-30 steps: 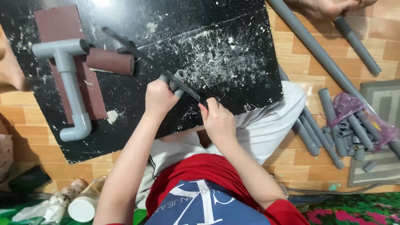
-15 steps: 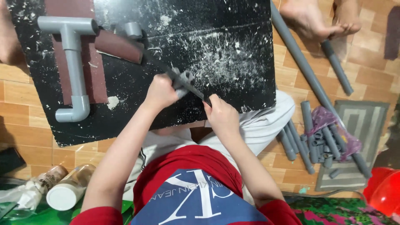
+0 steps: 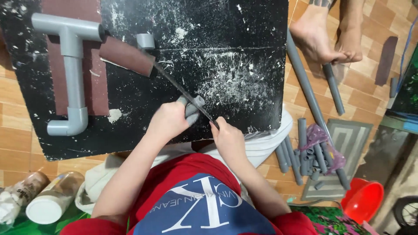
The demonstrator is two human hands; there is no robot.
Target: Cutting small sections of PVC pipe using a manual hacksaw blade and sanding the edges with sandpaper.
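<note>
My left hand [image 3: 167,121] grips a grey plastic pipe fitting [image 3: 193,107] against the black board [image 3: 244,65]. My right hand [image 3: 227,138] holds the near end of a thin dark saw blade [image 3: 183,92], which runs diagonally up and left across the fitting. The blade's far end lies near a roll of brown sandpaper [image 3: 125,55] and a short grey pipe ring [image 3: 146,41]. White dust and shavings speckle the board around the fitting.
A grey T-and-elbow pipe assembly [image 3: 72,69] lies on a brown sheet at the board's left. Long grey pipes [image 3: 307,91] and several short cut pieces [image 3: 305,152] lie right. Another person's feet [image 3: 324,32] are at top right. Jars [image 3: 43,200] stand bottom left; a red bucket [image 3: 362,198] bottom right.
The view has shifted so the board and the hands sit lower right in frame. My hands stay on the fitting and the blade, with the blade still across the fitting.
</note>
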